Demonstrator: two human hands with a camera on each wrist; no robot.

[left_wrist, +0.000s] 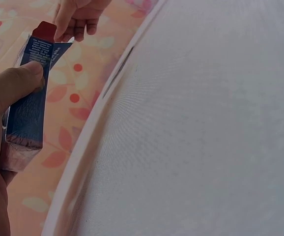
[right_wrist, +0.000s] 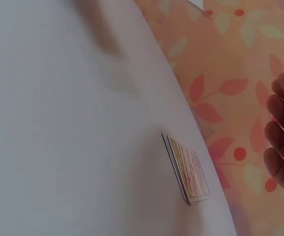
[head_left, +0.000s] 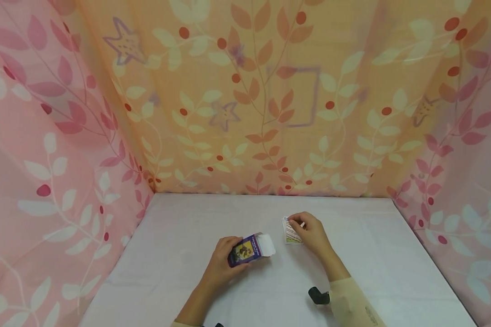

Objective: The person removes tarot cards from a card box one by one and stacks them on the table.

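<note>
My left hand (head_left: pixel 225 261) grips a small purple-blue card box (head_left: pixel 245 250) with a yellow picture on its front. The box's white end flap (head_left: pixel 266 245) stands open toward the right. In the left wrist view, the thumb presses on the narrow printed side of the card box (left_wrist: pixel 28 108). A small stack of cards (head_left: pixel 293 234) lies on the table to the right of the box. Over the stack hovers my right hand (head_left: pixel 311 230), fingers loosely bent. The right wrist view shows the stack (right_wrist: pixel 188 169) apart from the fingers (right_wrist: pixel 279 137), with nothing visible in them.
A white cloth covers the table (head_left: pixel 167 272). Floral curtains stand around it: an orange one (head_left: pixel 212 136) behind and pink ones (head_left: pixel 73 181) at the sides. A black wrist mount (head_left: pixel 319 296) sits by the right sleeve (head_left: pixel 353 302).
</note>
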